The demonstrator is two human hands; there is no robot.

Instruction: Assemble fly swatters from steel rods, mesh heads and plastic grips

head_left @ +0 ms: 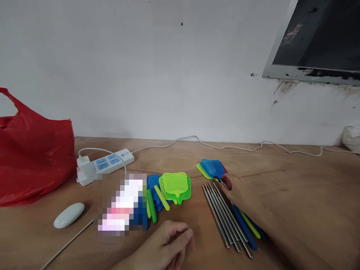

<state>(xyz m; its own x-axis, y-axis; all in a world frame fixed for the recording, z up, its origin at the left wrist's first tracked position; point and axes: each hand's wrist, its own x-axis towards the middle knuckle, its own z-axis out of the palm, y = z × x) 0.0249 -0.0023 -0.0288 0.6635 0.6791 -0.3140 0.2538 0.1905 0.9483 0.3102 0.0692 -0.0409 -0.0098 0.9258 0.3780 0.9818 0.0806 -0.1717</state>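
Observation:
My right hand [234, 191] has its fingers closed round the thin stems of a few fly swatters, just below their heads. A blue mesh head [213, 168] lies on top, with yellow-green and red ones partly showing under it. Blue and yellow-green handles [250, 227] stick out below my right forearm. Beside that hand lies a bundle of several metal rods [225, 217]. My left hand [171, 243] rests on the table with its fingers curled in; no object shows in it. Ahead of it lie a yellow-green swatter head [176, 183], a blue head [153, 183] and a loose green handle [152, 206].
A blurred, lit screen [123, 204] lies left of the loose handles. Farther left are a white oval object [69, 215], a white power strip [112, 161] and a red plastic bag [36, 153]. A white cable [222, 145] runs along the wall.

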